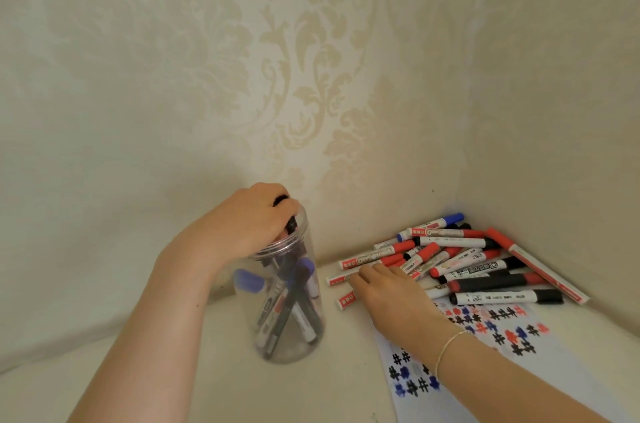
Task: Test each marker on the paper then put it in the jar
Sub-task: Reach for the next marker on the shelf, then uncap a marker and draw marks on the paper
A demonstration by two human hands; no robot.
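Observation:
A clear plastic jar (304, 336) stands upright left of centre with several markers inside. My left hand (247, 218) is over its mouth, fingers curled round a black-capped marker (290, 225) that points down into the jar. A pile of red, black and blue markers (460, 261) lies in the corner at the right. My right hand (384, 291) rests on the left edge of that pile, fingers touching a red marker (341, 278); whether it grips one is hidden. White paper (491, 346) with red, blue and black hash marks lies under my right forearm.
Two patterned walls meet in a corner just behind the marker pile. The jar stands close to the back wall. The pale tabletop (329, 395) stretches between the jar and the paper.

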